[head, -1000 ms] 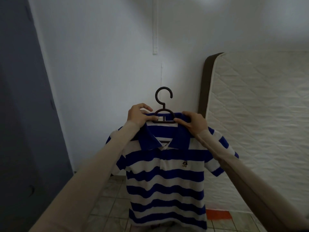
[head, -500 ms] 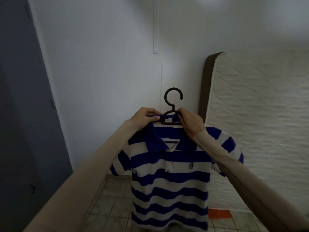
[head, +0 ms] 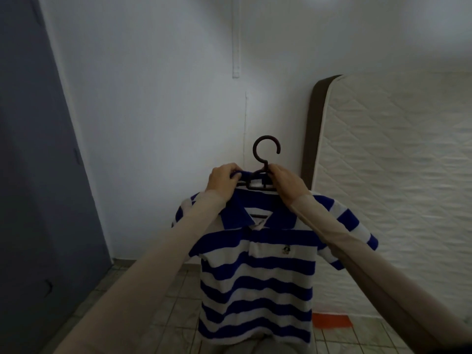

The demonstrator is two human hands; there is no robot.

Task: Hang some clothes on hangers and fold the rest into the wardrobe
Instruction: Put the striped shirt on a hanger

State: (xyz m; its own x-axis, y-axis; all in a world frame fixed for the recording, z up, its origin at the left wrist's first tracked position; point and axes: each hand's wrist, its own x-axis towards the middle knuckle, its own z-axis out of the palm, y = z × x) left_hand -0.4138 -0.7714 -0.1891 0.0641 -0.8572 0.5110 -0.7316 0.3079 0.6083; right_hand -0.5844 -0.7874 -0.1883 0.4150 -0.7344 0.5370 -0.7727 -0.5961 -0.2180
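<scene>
— What's she got up there in front of the wall?

— A blue-and-white striped polo shirt [head: 258, 272], already on a dark hanger [head: 263, 172]. It hangs in the air at chest height, front towards her, hook upright and opening to the right.

— And the hands?

— Both up at the neck. The left hand [head: 221, 180] has its fingers [head: 231, 172] curled round the blue collar at the hanger's left shoulder. The right hand [head: 287, 182] is closed over the collar and hanger on the other side, just beside the hook's stem.

— What's around her?

— A white mattress [head: 393, 180] leaning upright against the wall on the right, a grey door [head: 38, 162] on the left, and a tiled floor [head: 176, 302] below.
</scene>
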